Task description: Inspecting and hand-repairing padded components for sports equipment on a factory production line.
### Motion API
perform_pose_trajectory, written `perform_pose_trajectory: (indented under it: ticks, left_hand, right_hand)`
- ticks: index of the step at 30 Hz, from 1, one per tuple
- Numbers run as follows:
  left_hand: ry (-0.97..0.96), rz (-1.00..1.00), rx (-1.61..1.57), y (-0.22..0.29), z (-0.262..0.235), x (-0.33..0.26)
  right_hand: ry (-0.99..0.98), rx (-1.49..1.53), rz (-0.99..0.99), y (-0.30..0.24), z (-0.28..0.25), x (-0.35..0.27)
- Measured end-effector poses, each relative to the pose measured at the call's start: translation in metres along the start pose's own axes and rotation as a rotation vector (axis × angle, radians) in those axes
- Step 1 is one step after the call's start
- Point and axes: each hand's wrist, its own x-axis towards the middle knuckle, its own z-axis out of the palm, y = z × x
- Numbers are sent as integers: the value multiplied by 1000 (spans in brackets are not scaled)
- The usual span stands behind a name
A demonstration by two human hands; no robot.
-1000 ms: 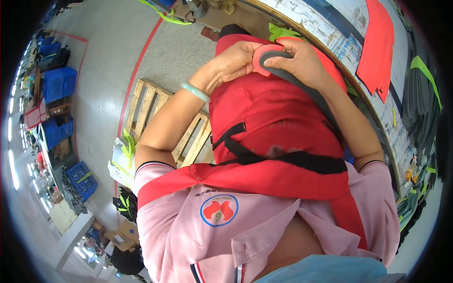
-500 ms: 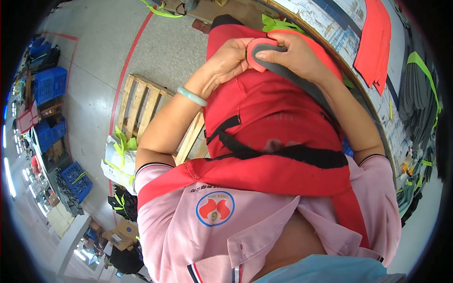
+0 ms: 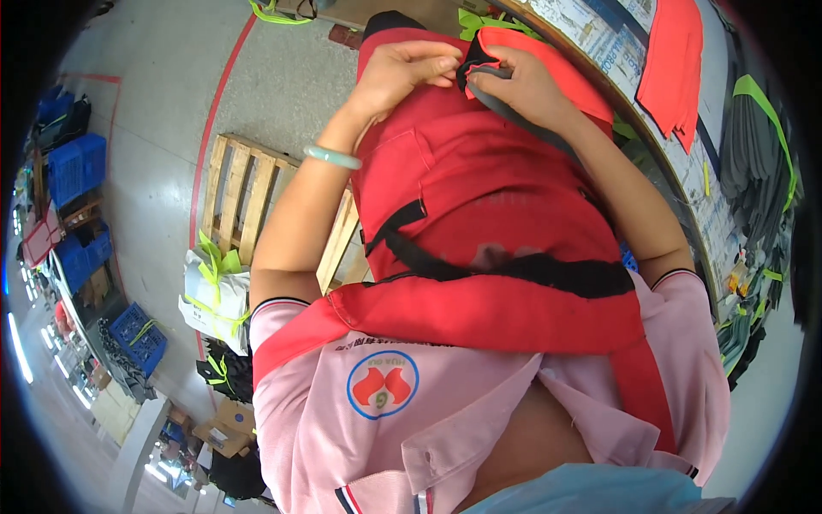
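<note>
The coral-and-grey strip [image 3: 575,79], over the red apron [image 3: 484,180], now shows a crumpled black edge instead of a smooth curl — the right hand [image 3: 535,90] alone clearly grips it; the left hand [image 3: 401,77] pinches just beside — on what, cannot be told.

Nine o'clock from the left hand [image 3: 407,75] opens over concrete floor [image 3: 287,90]; coral fabric [image 3: 561,73], then worktable [image 3: 591,44], obstruct the right hand's [image 3: 524,88] two o'clock.

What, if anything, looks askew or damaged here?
Nothing looks spilled. The coral strips on the table seem slightly askew: their near ends do not line up, one tip sticking out past the others. The gray strip in the right hand is curved, but shows no clear damage.
</note>
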Motion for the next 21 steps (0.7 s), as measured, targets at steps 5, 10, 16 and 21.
perform_pose_trajectory:
  ticks: [5,10,16,21]
  left_hand:
    - [-114,-86,-12,-12,1,4]
    - [-45,10,120,-36,35,16]
    - [-226,-229,-86,-29,34,-2]
    - [-3,359,-247,32,25,-19]
  right_hand:
    - [-22,-64,-22,-17,2,-11]
    - [259,-481,-48,37,5,12]
    - [278,-270,-84,15,-1,23]
    - [205,170,-290,-90,-8,14]
